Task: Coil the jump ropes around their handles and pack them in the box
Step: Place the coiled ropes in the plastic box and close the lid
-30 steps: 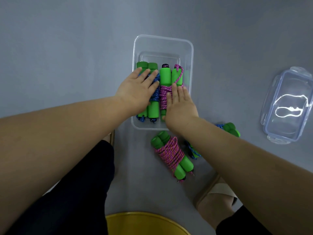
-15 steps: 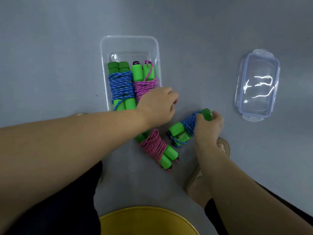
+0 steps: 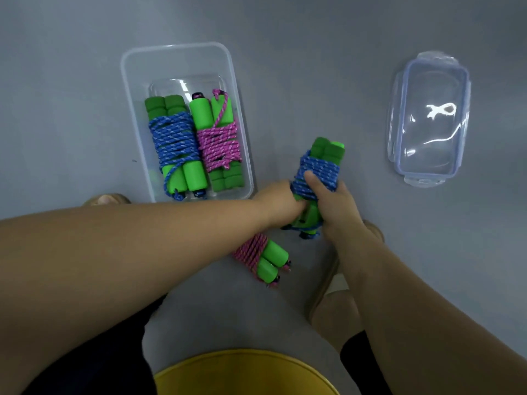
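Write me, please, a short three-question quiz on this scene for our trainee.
1. True or false: the lid lies on the floor, off the box.
2. Which rope does the right hand grip? A. a pink rope; B. the blue rope; C. none.
3. Fill in: the box holds ___ coiled ropes.
Key: 1 true; 2 B; 3 two.
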